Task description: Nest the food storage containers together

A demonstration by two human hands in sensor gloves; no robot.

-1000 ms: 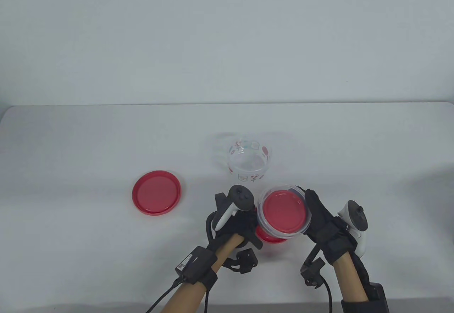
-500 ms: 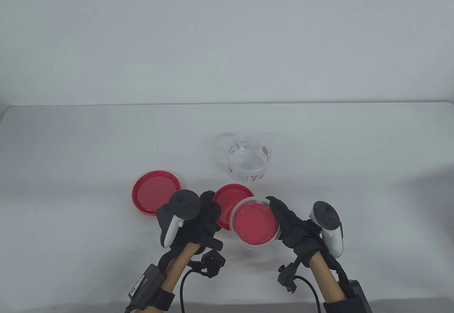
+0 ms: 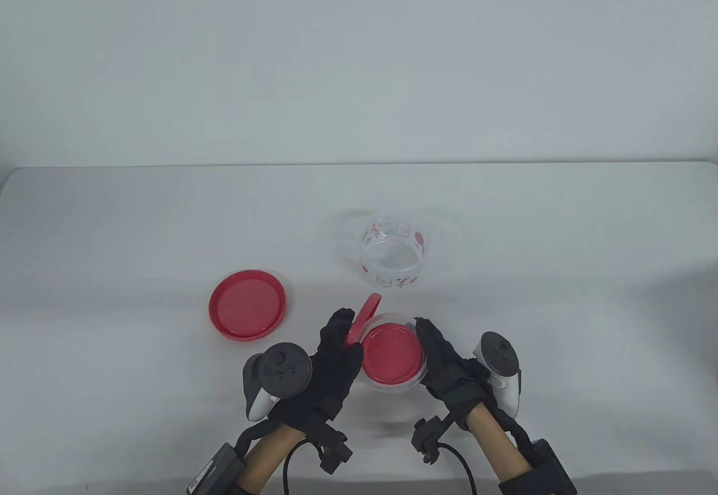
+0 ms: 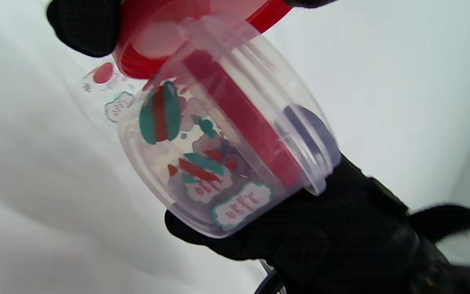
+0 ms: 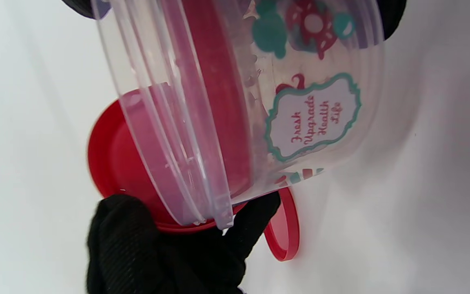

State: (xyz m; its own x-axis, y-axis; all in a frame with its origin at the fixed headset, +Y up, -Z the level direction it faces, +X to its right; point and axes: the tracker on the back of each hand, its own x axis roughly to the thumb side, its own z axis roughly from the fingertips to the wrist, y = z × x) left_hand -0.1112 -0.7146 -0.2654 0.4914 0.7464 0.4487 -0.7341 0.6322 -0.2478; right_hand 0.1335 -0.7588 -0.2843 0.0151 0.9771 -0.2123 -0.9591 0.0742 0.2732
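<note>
My right hand [image 3: 429,343] grips a clear printed container [image 3: 392,383] just above the table near the front edge; a red lid [image 3: 391,354] lies inside it. The container also shows in the left wrist view [image 4: 227,134] and the right wrist view [image 5: 312,114]. My left hand [image 3: 346,331] holds a second red lid [image 3: 363,317], tilted on edge against the container's left rim. That lid also shows in the left wrist view [image 4: 157,41] and the right wrist view [image 5: 112,159]. Another clear printed container [image 3: 395,257] stands open farther back.
A larger red lid [image 3: 247,305] lies flat on the white table [image 3: 561,271], left of my hands; its edge shows in the right wrist view [image 5: 288,230].
My left hand has picked the small red lid up off the table and tipped it on edge beside the container. My right hand has brought the container left and nearer to me.
</note>
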